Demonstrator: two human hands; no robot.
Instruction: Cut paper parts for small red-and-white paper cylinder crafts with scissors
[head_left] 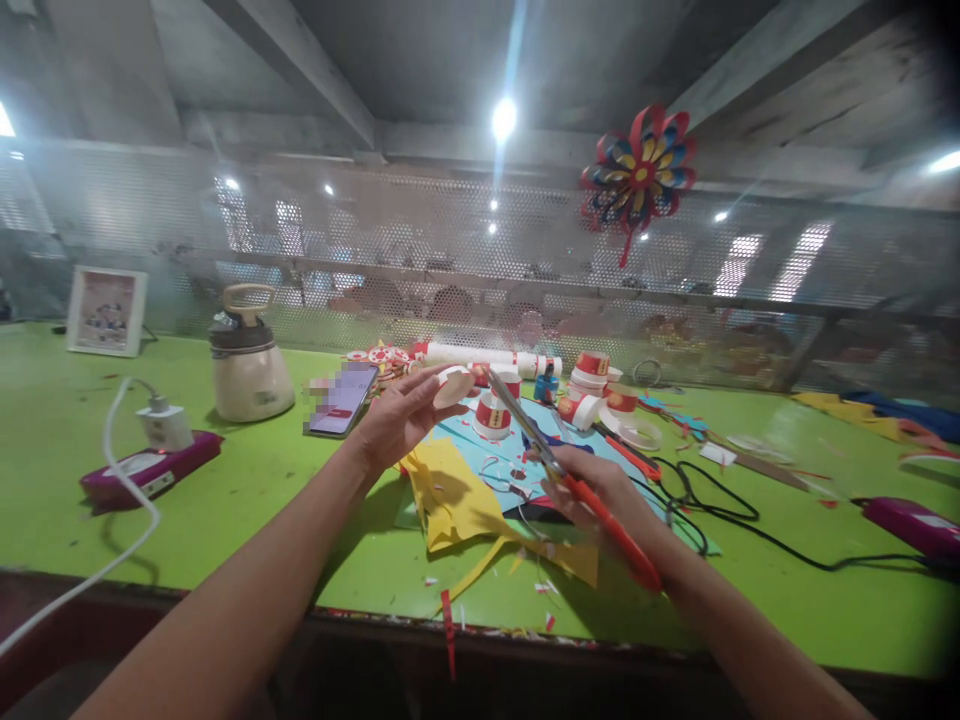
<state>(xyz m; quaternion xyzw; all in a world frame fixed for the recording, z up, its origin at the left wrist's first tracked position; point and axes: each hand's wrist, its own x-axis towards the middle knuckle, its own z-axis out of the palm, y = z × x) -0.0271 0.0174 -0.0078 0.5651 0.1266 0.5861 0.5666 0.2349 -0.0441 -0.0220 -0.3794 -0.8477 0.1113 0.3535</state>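
Observation:
Between the fingers of my left hand is a white paper cup, tilted so that its round end faces me. My right hand is closed around scissors with red handles, the metal blades pointing up and left towards the cup. A gap shows between the blades and my left hand. Behind them, a red and white paper cup stands on light blue sheets. Crumpled yellow material lies below my left hand.
A phone and a beige kettle are at left, beyond a purple power strip. More paper cups are stacked at back right. A black cable crosses the green table. A colourful paper flower hangs above.

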